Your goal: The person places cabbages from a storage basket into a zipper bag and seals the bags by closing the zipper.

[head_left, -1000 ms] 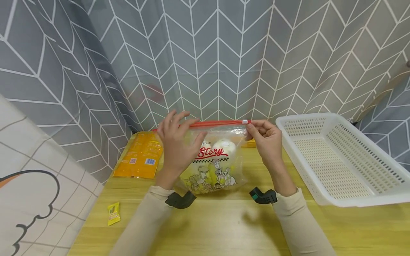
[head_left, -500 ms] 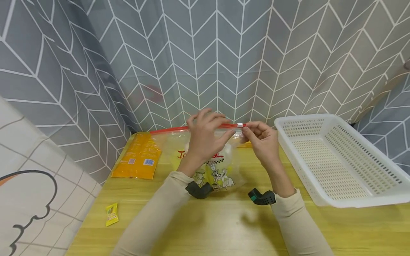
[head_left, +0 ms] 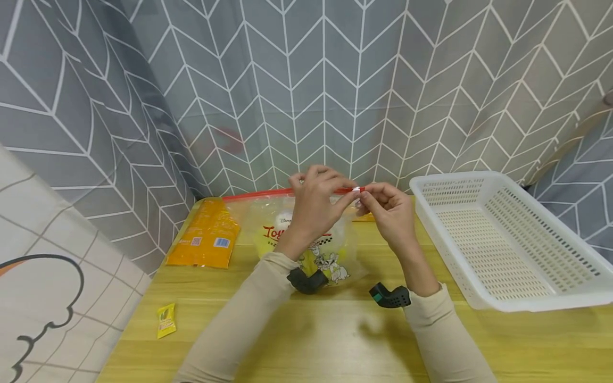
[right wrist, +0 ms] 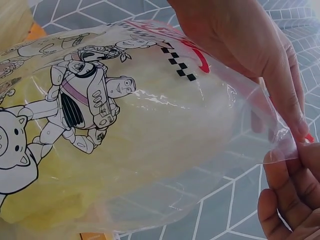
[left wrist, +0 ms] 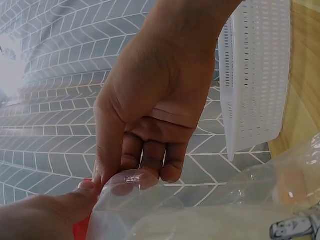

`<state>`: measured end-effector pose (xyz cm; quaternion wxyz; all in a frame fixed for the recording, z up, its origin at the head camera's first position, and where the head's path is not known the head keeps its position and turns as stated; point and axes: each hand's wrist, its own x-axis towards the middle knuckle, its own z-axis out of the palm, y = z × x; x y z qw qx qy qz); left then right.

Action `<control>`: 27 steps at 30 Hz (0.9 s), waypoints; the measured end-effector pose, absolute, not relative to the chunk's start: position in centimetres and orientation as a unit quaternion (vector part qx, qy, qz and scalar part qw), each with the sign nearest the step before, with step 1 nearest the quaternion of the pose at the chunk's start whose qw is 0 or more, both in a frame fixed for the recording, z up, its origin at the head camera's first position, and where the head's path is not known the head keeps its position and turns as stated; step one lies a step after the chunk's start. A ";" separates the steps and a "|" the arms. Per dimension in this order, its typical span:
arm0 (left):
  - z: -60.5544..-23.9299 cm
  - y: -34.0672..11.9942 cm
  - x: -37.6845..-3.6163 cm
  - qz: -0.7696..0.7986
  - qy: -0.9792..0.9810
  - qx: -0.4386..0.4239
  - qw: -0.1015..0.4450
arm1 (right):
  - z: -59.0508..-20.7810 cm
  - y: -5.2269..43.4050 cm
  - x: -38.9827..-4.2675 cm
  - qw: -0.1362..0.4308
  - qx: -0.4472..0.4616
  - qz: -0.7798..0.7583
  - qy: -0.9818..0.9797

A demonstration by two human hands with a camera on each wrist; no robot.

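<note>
A clear zipper bag [head_left: 256, 221] with printed cartoon figures and a red zip strip [head_left: 268, 193] stands upright on the table, with something pale and yellow inside. Near the strip's right end, my left hand [head_left: 313, 207] pinches the white slider [head_left: 356, 190] between thumb and forefinger. Right beside it, my right hand [head_left: 391, 215] pinches the bag's top right corner, its other fingers curled. The two hands' fingertips nearly meet there. In the right wrist view the bag's printed side [right wrist: 165, 115] bulges, and the red strip is mostly hidden by the fingers.
A white perforated basket [head_left: 469, 266] stands to the right. At the left lie an orange packet [head_left: 206, 234] and a small yellow sachet [head_left: 166, 321]. Part of another orange item [head_left: 365, 217] shows behind the bag. A patterned grey curtain [head_left: 306, 96] hangs at the back.
My left hand has slid rightward along the red strip up to the slider by the right hand. The bag and right hand have shifted slightly left.
</note>
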<state>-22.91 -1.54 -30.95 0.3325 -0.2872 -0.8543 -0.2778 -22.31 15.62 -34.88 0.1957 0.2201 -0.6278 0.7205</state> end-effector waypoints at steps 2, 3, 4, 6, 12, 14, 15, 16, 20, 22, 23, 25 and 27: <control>-31.0 -1.5 -22.9 -0.278 -0.851 -0.291 0.336 | -34.9 15.6 -22.3 0.200 0.219 0.718 -0.630; -31.0 -1.5 -22.9 -0.278 -0.849 -0.294 0.339 | -34.9 15.5 -22.3 0.204 0.218 0.715 -0.632; -31.1 -1.6 -22.9 -0.276 -0.847 -0.298 0.342 | -34.9 15.5 -22.3 0.209 0.219 0.713 -0.633; -31.1 -1.6 -22.9 -0.275 -0.842 -0.305 0.349 | -34.9 15.3 -22.3 0.225 0.222 0.704 -0.636; -31.1 -1.7 -22.7 -0.275 -0.830 -0.319 0.366 | -35.2 14.9 -22.5 0.288 0.253 0.675 -0.631; -31.0 -1.7 -22.7 -0.277 -0.827 -0.324 0.366 | -35.2 14.8 -22.6 0.302 0.259 0.672 -0.624; -31.0 -1.7 -22.7 -0.278 -0.826 -0.326 0.365 | -35.2 14.8 -22.6 0.309 0.260 0.672 -0.621; -30.9 -1.7 -22.7 -0.279 -0.826 -0.328 0.364 | -35.2 14.8 -22.5 0.313 0.259 0.673 -0.618; -30.7 -1.7 -22.7 -0.279 -0.826 -0.332 0.359 | -35.1 14.7 -22.4 0.320 0.254 0.681 -0.608; -30.7 -1.7 -22.7 -0.278 -0.827 -0.334 0.356 | -35.1 14.7 -22.3 0.320 0.252 0.686 -0.603; -30.6 -1.7 -22.7 -0.278 -0.828 -0.334 0.355 | -35.1 14.7 -22.3 0.321 0.251 0.688 -0.601; -30.6 -1.7 -22.7 -0.277 -0.828 -0.337 0.353 | -35.1 14.7 -22.3 0.324 0.252 0.689 -0.598; -30.6 -1.7 -22.6 -0.277 -0.828 -0.339 0.350 | -35.2 14.8 -22.3 0.327 0.251 0.690 -0.595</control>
